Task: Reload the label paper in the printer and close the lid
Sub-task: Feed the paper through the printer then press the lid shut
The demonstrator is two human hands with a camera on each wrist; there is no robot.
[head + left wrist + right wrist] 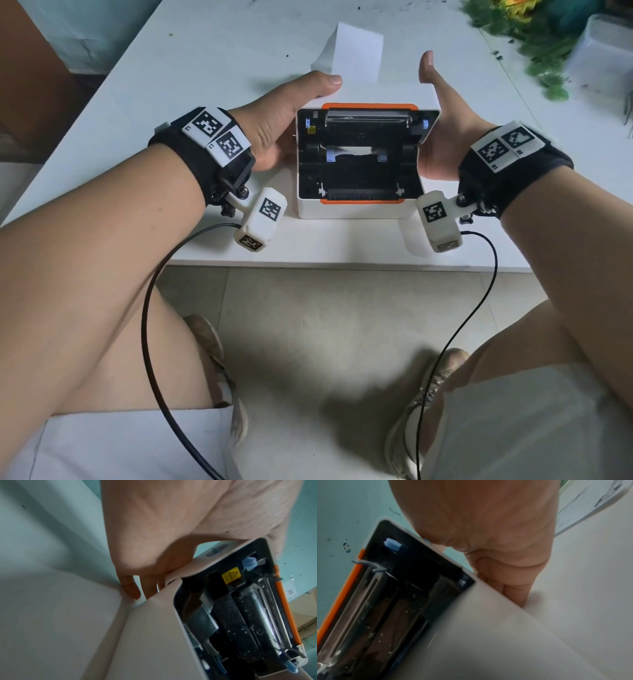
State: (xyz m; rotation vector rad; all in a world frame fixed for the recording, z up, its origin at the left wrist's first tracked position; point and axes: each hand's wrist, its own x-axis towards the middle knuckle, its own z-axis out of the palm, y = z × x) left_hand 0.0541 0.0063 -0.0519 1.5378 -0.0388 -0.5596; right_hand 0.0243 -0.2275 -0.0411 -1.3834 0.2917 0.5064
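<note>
A white label printer (356, 210) with orange trim sits near the table's front edge, its lid (368, 120) raised and the black bay exposed. A white paper strip (349, 150) shows at the back of the bay. A folded stack of white label paper (356, 51) stands behind the printer. My left hand (274, 113) holds the lid's left edge, thumb laid along its back; its fingers (132, 588) reach down beside the printer (248, 601). My right hand (442, 137) presses its palm flat on the lid's right side, thumb raised free. In the right wrist view the right hand (488, 520) lies against the printer (402, 588).
Green artificial foliage (541, 44) and a clear plastic box (603, 51) lie at the table's far right. The table's front edge (342, 265) runs just before the printer. Black cables hang from both wrist cameras over my knees.
</note>
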